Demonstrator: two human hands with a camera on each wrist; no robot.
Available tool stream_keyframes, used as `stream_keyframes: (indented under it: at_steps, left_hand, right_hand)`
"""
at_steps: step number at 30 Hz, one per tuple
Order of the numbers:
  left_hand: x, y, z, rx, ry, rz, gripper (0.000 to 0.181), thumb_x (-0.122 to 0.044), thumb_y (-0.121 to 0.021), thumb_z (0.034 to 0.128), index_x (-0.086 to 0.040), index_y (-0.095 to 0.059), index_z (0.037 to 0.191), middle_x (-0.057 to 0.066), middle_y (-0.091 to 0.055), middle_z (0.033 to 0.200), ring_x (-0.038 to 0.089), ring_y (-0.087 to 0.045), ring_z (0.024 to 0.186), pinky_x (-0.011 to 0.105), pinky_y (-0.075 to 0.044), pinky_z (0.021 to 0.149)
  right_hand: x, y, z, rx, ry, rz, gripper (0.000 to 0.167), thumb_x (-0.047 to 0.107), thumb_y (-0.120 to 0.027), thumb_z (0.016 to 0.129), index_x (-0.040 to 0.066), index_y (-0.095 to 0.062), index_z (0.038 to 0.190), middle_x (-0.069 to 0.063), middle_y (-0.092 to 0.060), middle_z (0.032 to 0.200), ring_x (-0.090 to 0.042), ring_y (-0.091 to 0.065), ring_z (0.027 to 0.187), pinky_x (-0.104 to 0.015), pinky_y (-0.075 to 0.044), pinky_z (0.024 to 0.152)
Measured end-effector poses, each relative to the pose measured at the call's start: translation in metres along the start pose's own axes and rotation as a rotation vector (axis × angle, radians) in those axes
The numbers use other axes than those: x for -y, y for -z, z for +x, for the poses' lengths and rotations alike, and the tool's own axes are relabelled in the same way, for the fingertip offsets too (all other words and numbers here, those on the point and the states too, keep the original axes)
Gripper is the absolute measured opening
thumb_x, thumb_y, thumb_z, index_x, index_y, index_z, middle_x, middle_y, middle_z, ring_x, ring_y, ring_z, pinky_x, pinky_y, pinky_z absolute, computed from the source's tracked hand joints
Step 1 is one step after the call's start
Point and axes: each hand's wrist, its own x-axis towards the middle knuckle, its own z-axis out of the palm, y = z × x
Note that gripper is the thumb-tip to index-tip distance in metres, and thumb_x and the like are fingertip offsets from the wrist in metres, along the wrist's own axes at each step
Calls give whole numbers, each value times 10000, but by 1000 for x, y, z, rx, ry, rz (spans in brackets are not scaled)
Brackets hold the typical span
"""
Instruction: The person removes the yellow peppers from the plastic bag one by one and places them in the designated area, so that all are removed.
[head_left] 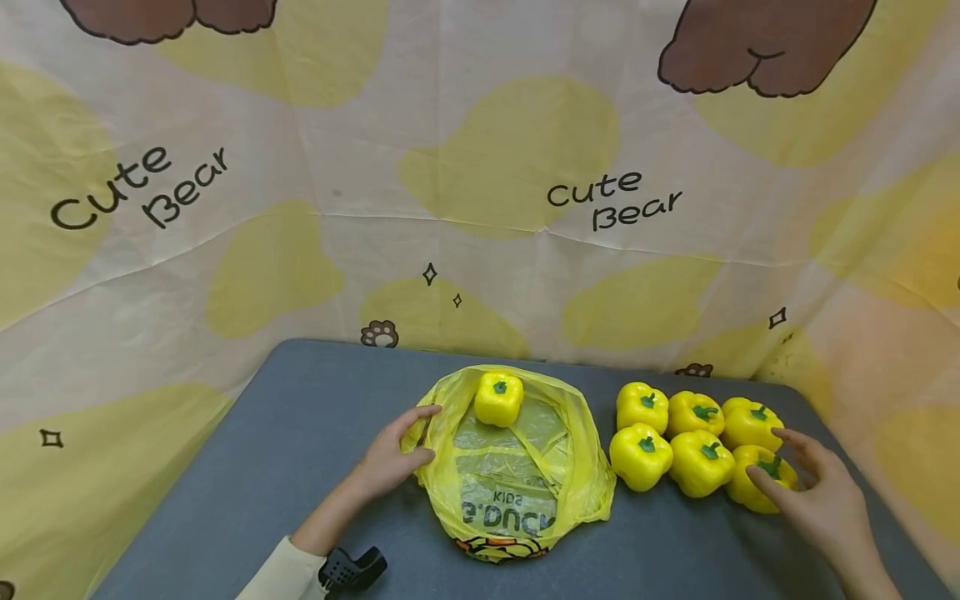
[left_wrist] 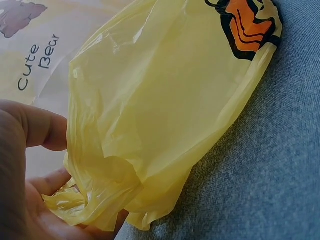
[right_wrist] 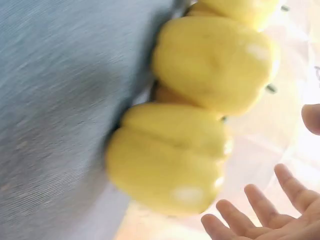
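A yellow plastic bag (head_left: 592,450) with dark lettering lies with its mouth spread wide; one yellow bell pepper (head_left: 498,400) sits inside toward the far side. At the bag's left rim my left hand (head_left: 393,446) holds the edge. The left wrist view shows crumpled plastic (left_wrist: 95,195) between thumb and fingers, some fingertips hidden by it. My right hand (head_left: 825,492), fingers spread, hovers around the nearest right pepper (head_left: 753,479). In the right wrist view a gap shows between its fingers (right_wrist: 260,202) and that pepper (right_wrist: 170,160).
Several more yellow peppers (head_left: 701,462) with green stems stand in two rows right of the bag, close together. The grey table (head_left: 322,400) ends at a printed cloth backdrop (head_left: 480,167). A black strap device (head_left: 352,571) is on my left wrist.
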Motion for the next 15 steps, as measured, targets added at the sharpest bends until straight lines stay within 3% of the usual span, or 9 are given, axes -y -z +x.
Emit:
stream_keyframes:
  at_steps: [2, 5, 6, 8, 13, 15]
  left_hand:
    - [-1, 0, 0, -3, 2, 4, 597, -89, -620, 792, -185, -523, 1373, 97, -485, 1448, 306, -410, 1352, 523, -341, 1048]
    - [-2, 0, 0, -7, 1, 5, 598, -85, -622, 790, -180, -525, 1372, 98, -483, 1450, 306, -406, 1356, 527, -338, 1048]
    - [-2, 0, 0, -7, -1, 6, 599, -84, -622, 790, -178, -524, 1373, 99, -482, 1452, 306, -405, 1357, 526, -338, 1048]
    - [-2, 0, -1, -10, 1, 8, 598, -86, -625, 790, -184, -526, 1372, 93, -480, 1455, 299, -405, 1359, 520, -337, 1048]
    - [-2, 0, -1, -13, -5, 15, 595, -98, -629, 795, -193, -524, 1372, 93, -480, 1455, 302, -413, 1352, 525, -343, 1043]
    - [-2, 0, -1, -14, -8, 11, 594, -97, -628, 795, -193, -524, 1371, 93, -480, 1454, 302, -416, 1348, 525, -345, 1042]
  right_hand:
    - [7, 1, -2, -33, 27, 12, 711, 405, -710, 840, 46, -457, 1398, -322, -423, 1408, -135, -568, 1123, -252, -486, 765]
    - [18, 1, -3, -66, 72, 56, 670, 372, -737, 824, 96, -499, 1387, -280, -459, 1415, 227, -380, 930, -41, -344, 651]
    - [22, 0, -3, -76, 85, 73, 658, 362, -741, 823, 110, -508, 1384, -265, -462, 1421, 273, -288, 876, -19, -337, 665]
    - [29, -2, -3, -89, 120, 116, 630, 323, -746, 824, 131, -522, 1381, -181, -475, 1438, 290, -296, 903, 2, -332, 695]
    - [52, -6, -3, -131, 204, 185, 565, 244, -767, 809, 180, -576, 1337, 257, -478, 1262, 252, -372, 961, -20, -367, 736]
    - [61, -9, -3, -137, 243, 213, 544, 206, -771, 805, 167, -593, 1317, 343, -444, 1191, 238, -402, 979, -21, -374, 744]
